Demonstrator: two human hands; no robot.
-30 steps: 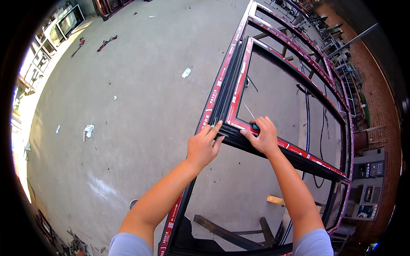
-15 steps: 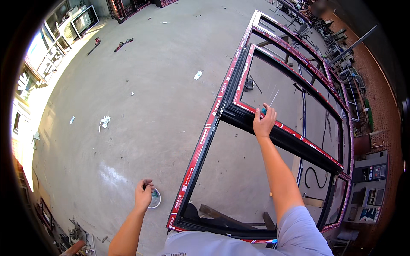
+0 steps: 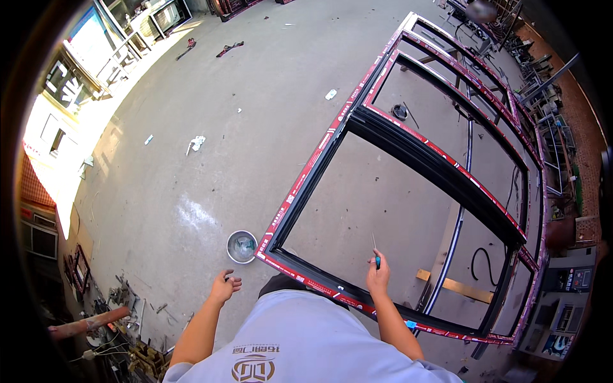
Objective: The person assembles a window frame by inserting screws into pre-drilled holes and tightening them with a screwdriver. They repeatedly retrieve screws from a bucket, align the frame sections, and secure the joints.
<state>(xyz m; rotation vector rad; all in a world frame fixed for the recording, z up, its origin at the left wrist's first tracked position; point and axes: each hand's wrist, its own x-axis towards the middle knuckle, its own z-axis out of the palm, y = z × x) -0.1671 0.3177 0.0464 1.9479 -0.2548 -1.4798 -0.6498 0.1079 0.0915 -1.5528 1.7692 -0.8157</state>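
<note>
A screwdriver with a teal and black handle is in my right hand, its thin shaft pointing away from me. This hand is closed round the handle, above the near part of a large black window frame covered in red protective film. My left hand is off to the left of the frame, fingers bent and apart; a dark spot by its fingertips is too small to make out. Just beyond it a round metal bowl stands on the floor, with small greenish items inside.
A dark round container shows through the frame's far opening. Wooden strips lie beneath the frame. Scrap and tools are heaped at the lower left, with a grey machine at the right. Crumpled white scraps lie on the floor.
My right hand has drawn back from the frame's middle bar toward its near edge, still holding the screwdriver. My left hand, earlier over the bowl, is now nearer me and clear of it.
</note>
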